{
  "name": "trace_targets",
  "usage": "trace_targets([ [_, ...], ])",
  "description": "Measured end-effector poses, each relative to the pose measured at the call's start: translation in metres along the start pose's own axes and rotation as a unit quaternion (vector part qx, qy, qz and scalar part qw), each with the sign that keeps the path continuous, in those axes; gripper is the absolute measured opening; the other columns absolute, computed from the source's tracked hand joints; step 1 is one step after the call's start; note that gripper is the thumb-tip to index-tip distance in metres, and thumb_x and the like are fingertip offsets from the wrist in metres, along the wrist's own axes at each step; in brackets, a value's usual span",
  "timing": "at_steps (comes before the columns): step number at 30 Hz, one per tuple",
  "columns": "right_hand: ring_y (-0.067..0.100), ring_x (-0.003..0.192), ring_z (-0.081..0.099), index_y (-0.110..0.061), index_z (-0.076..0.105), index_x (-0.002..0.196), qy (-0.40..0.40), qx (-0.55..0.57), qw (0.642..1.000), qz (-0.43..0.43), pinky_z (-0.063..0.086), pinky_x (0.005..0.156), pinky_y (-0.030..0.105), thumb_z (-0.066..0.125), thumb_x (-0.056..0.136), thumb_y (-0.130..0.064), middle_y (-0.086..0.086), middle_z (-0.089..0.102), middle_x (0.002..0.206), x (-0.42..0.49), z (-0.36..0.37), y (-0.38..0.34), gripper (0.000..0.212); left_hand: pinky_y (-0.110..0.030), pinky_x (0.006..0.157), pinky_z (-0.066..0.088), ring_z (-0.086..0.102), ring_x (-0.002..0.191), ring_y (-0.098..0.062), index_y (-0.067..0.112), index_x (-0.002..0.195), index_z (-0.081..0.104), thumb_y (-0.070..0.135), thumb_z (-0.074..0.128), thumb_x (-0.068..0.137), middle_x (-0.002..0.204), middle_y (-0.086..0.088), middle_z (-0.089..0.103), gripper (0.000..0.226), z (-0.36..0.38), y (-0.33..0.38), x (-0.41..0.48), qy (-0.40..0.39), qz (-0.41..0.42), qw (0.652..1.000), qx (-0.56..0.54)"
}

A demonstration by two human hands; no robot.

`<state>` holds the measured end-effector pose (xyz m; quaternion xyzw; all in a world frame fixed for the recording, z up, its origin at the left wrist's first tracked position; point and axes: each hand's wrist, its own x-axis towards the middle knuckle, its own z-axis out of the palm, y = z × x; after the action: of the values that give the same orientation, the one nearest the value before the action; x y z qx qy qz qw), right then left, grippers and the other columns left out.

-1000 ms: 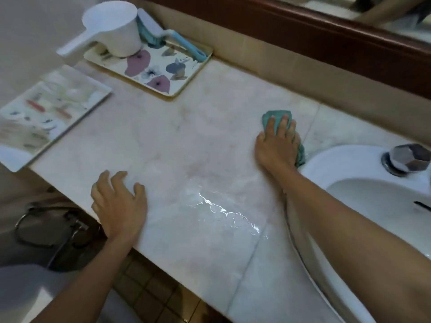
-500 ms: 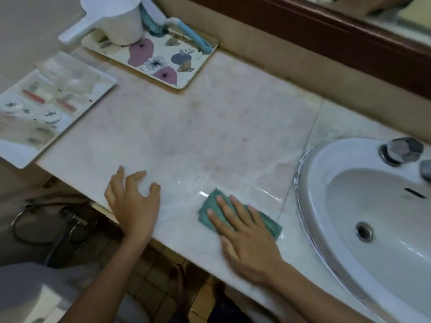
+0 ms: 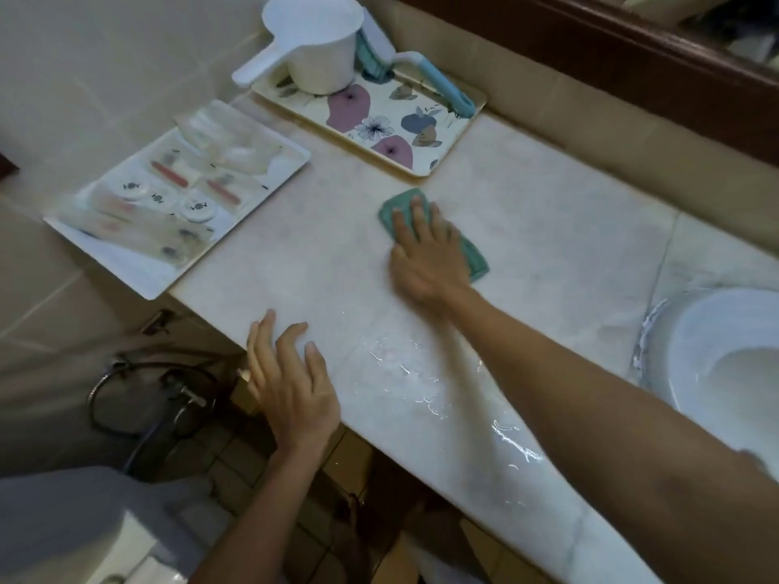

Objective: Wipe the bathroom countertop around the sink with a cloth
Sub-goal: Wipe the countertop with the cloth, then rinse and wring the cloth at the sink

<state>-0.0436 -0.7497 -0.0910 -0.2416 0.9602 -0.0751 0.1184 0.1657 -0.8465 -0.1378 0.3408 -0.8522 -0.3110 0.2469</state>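
Right hand (image 3: 425, 263) flat on cloth (image 3: 474, 257) — left hand (image 3: 291, 381) on countertop (image 3: 548, 212).

— What colour is the cloth (image 3: 474, 257) showing?
— Teal green, and it is lying against a countertop (image 3: 548, 229) that is looking creamy white with faint grey veining.
— And the flowered tray (image 3: 415, 174)?
— Its cream ground is carrying mauve and slate-blue blobs and one outlined white flower. The scoop (image 3: 324, 48) is reading white, the brush handle (image 3: 442, 88) light blue.
— The plain tray (image 3: 139, 276)?
— White; its blurred contents are perhaps showing red strokes.
— The sink (image 3: 691, 364) is gleaming white.
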Motion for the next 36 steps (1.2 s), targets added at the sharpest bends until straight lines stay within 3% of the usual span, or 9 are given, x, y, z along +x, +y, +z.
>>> trace_targets([
  [6,0.017,0.146,-0.018,-0.031,0.002,0.154,0.01,0.027,0.996,-0.08,-0.005,0.119,0.041,0.02,0.099,-0.038,-0.006,-0.012,0.161,-0.086,0.037,-0.063,0.057,-0.038,0.113,0.023,0.03,0.141,-0.03,0.003,0.126,0.051,0.031,0.036,0.099,0.145,-0.013,0.044,0.042,0.005,-0.004,0.0,0.048,0.023,0.994,-0.094],
  [9,0.015,0.146,-0.018,-0.036,0.001,0.153,0.024,0.037,0.997,-0.06,-0.007,0.118,0.041,0.022,0.099,-0.04,-0.01,-0.013,0.161,-0.163,0.049,-0.047,0.058,-0.042,0.112,0.025,0.032,0.14,-0.032,0.003,0.119,0.06,0.031,0.034,0.1,0.143,-0.015,0.046,0.042,0.005,-0.005,0.001,0.052,0.036,0.994,-0.09],
  [12,0.015,0.147,-0.013,-0.041,0.004,0.152,0.062,0.026,0.997,0.038,-0.003,0.118,0.043,0.022,0.097,-0.046,-0.013,-0.01,0.16,-0.229,0.052,0.01,0.058,-0.048,0.109,0.024,0.025,0.144,-0.026,0.013,0.117,0.063,0.025,0.038,0.098,0.149,-0.008,0.041,0.034,0.003,-0.006,-0.001,0.017,0.022,0.998,-0.049],
  [16,0.021,0.148,-0.006,-0.038,0.002,0.152,0.1,0.036,0.947,0.302,0.007,0.117,0.048,0.018,0.097,-0.049,-0.004,-0.014,0.161,-0.282,0.043,0.083,0.058,-0.055,0.108,0.021,0.015,0.148,-0.02,0.019,0.123,0.057,0.016,0.05,0.094,0.155,-0.002,0.031,0.031,-0.002,-0.001,-0.003,-0.036,-0.01,0.999,0.012],
  [21,0.027,0.145,0.023,-0.011,0.021,0.151,0.159,0.093,0.915,0.36,0.024,0.113,0.048,0.04,0.099,-0.033,0.01,0.016,0.159,-0.316,0.047,0.082,0.06,-0.056,0.11,0.016,0.014,0.146,-0.024,0.019,0.113,0.061,0.013,0.059,0.088,0.154,-0.006,0.028,0.026,-0.016,0.025,-0.013,-0.107,-0.034,0.994,0.013],
  [25,0.037,0.099,0.066,0.005,0.058,0.124,0.189,0.142,0.915,0.327,0.055,0.08,0.044,0.036,0.086,-0.019,0.023,0.065,0.117,-0.337,0.044,0.112,0.05,-0.052,0.099,0.041,0.049,0.119,-0.024,0.019,0.101,0.065,0.019,0.058,0.079,0.126,-0.003,0.053,0.023,-0.019,0.066,-0.073,-0.189,0.117,0.97,-0.101],
  [30,0.02,0.088,0.056,-0.01,0.062,0.108,0.192,0.241,0.902,0.303,0.042,0.075,0.025,0.037,0.09,-0.013,0.006,0.06,0.094,-0.369,0.032,0.145,0.03,-0.028,0.095,0.041,0.048,0.115,0.002,0.032,0.106,0.058,0.025,0.048,0.076,0.119,0.019,0.049,0.032,0.003,0.13,-0.163,-0.348,0.314,0.865,-0.181],
  [33,0.01,0.065,0.045,-0.019,0.049,0.078,0.221,0.445,0.804,0.327,0.033,0.058,0.02,0.038,0.096,-0.01,-0.004,0.048,0.071,-0.39,-0.006,0.157,0.023,-0.029,0.1,0.04,0.047,0.124,-0.008,0.031,0.119,0.054,0.021,0.052,0.077,0.135,0.011,0.048,0.044,0.013,0.163,-0.205,-0.351,0.405,0.83,-0.156],
  [36,0.017,0.06,0.055,-0.008,0.063,0.081,0.167,0.761,0.523,0.346,0.043,0.057,0.027,0.045,0.094,-0.013,0.006,0.061,0.069,-0.415,-0.044,0.192,0.023,-0.028,0.103,0.036,0.042,0.135,-0.018,0.026,0.131,0.05,0.015,0.06,0.074,0.148,0.0,0.042,0.059,0.017,0.198,-0.232,-0.325,0.509,0.785,-0.138],
])
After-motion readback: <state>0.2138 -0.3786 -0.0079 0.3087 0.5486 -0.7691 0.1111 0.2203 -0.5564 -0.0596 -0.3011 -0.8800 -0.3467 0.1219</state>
